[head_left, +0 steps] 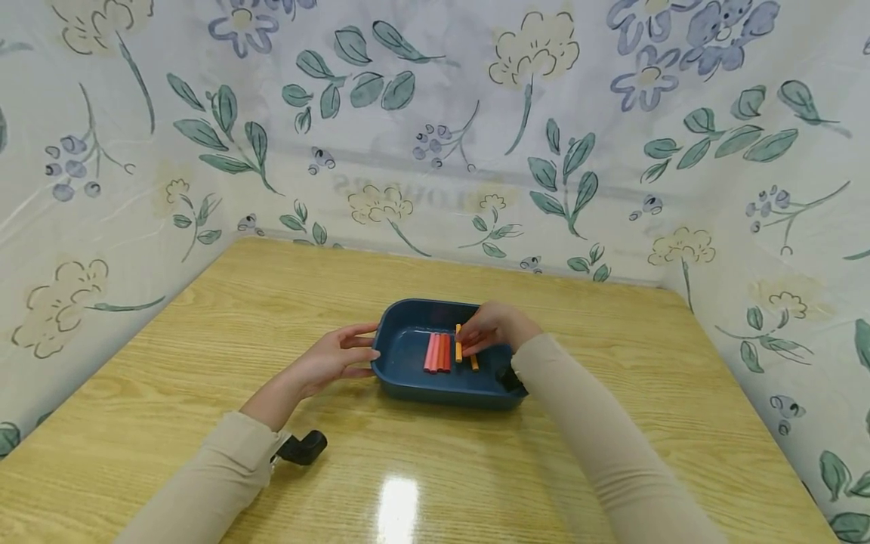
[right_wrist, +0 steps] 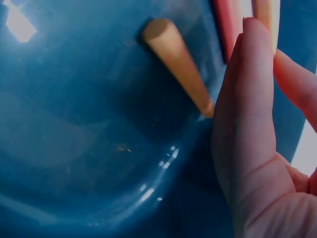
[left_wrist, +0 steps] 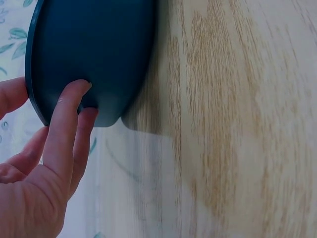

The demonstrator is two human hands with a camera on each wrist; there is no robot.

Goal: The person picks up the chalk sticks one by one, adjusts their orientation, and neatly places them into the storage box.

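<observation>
My right hand (head_left: pixel 495 329) is over a dark blue rectangular tray, pinching a yellow stick of chalk (head_left: pixel 458 347) between fingers and thumb. Just left of it, several pink and red chalk sticks (head_left: pixel 437 353) lie side by side on the tray floor. An orange chalk stick (right_wrist: pixel 181 69) lies apart under the right hand, partly covered by it in the head view. My left hand (head_left: pixel 331 357) is at the tray's left end, fingers spread. Its fingertips rest against the outer wall of the tray (left_wrist: pixel 99 44) and at the rim.
The tray stands on a wood-grain table (head_left: pixel 408 446). A floral cloth (head_left: pixel 448 128) hangs behind and along both sides. Black wrist cameras are strapped at both cuffs; the left one (head_left: pixel 303 447) sits low over the tabletop, the right one (head_left: pixel 508 378) by the tray's right end.
</observation>
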